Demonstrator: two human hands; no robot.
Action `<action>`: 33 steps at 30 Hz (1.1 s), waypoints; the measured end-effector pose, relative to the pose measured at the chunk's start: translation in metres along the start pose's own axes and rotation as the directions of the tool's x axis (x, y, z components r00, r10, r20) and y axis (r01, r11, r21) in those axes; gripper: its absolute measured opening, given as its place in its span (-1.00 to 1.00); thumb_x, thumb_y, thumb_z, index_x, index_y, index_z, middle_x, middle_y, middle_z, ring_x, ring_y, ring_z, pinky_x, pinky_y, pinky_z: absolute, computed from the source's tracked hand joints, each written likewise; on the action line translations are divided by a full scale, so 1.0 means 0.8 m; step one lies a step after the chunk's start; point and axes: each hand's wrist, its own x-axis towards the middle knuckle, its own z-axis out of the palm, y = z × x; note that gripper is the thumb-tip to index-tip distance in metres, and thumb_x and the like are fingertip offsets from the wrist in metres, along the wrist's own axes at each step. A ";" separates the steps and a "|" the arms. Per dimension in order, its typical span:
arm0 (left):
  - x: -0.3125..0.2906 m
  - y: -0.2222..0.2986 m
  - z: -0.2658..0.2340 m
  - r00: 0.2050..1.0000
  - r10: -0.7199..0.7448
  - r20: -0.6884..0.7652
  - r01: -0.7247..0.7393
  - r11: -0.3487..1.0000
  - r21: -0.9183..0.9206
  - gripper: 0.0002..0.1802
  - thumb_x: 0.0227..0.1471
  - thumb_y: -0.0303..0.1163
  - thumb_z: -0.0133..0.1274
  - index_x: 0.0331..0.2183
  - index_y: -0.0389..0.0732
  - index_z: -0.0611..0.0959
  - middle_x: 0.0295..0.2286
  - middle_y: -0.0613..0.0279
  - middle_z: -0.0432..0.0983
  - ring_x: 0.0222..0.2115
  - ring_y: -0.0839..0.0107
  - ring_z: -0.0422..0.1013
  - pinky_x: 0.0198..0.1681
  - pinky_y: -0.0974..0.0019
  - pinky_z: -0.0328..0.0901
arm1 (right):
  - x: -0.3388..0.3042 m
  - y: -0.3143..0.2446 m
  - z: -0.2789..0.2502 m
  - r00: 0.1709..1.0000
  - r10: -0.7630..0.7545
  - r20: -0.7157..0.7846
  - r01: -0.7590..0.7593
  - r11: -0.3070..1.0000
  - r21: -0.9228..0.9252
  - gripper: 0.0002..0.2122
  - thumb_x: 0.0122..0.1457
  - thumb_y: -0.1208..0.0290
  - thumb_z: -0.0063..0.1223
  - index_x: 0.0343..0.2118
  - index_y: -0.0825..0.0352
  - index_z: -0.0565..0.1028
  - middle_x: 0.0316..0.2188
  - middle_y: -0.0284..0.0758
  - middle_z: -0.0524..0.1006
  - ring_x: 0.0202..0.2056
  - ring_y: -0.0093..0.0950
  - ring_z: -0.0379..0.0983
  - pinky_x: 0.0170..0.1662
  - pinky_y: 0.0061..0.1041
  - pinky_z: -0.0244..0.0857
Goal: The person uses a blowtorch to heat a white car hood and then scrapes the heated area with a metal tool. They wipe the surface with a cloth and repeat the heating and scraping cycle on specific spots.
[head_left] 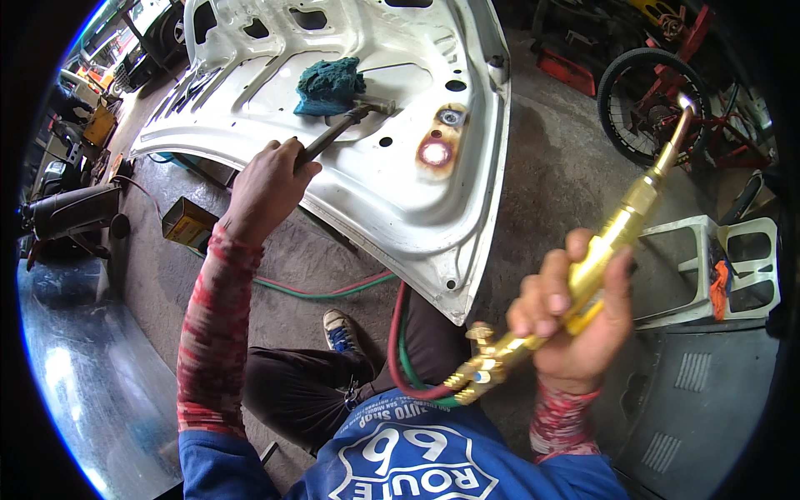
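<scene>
My left hand is closed around the handle of a hammer, whose head lies over the white car hood panel, beside a bunched teal rag. My right hand grips a brass gas torch to the right of the panel. The torch's curved tip points up and away, with a bright glow at its end. On the panel's right part, a bright, pinkish-white spot sits inside a brown scorched ring, with a greyish burnt patch just beyond it.
Red and green hoses run from the torch past my legs and across the floor. A small box stands left of my left arm. A bicycle wheel is at the far right, with a white plastic stool nearer.
</scene>
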 end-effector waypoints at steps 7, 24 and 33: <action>-0.013 0.010 -0.011 0.985 -0.085 0.152 0.132 0.935 -0.329 -0.71 0.22 -0.24 0.02 -0.30 -0.31 0.59 -0.63 0.26 0.43 -0.60 0.36 0.41 -0.49 0.24 0.28 | -0.028 -0.069 -0.078 0.992 0.063 -0.112 -0.070 0.996 -0.056 -0.57 0.40 -0.12 -0.29 -0.10 0.22 0.34 -0.59 -0.37 0.38 -0.67 -0.48 0.29 -0.54 -0.33 0.30; -0.110 0.115 -0.059 0.994 0.078 0.076 -0.031 0.871 -0.491 -0.40 0.15 -0.59 -0.05 0.23 -0.21 0.38 -0.52 -0.19 0.46 -0.54 -0.03 0.50 -0.40 0.17 0.36 | -0.008 -0.040 -0.110 0.968 0.194 -0.160 -0.183 0.980 0.082 -0.61 0.38 -0.10 -0.20 -0.18 0.17 0.40 -0.57 -0.40 0.40 -0.62 -0.48 0.32 -0.48 -0.34 0.29; -0.098 0.086 -0.041 0.999 -0.038 0.001 0.034 0.888 -0.459 -0.52 0.17 -0.49 0.01 0.14 -0.15 0.53 -0.56 -0.11 0.46 -0.62 0.09 0.45 -0.47 0.24 0.33 | -0.008 -0.030 -0.096 0.977 0.171 -0.130 -0.158 0.982 0.104 -0.63 0.38 -0.08 -0.18 -0.18 0.17 0.43 -0.55 -0.40 0.42 -0.58 -0.47 0.34 -0.43 -0.30 0.31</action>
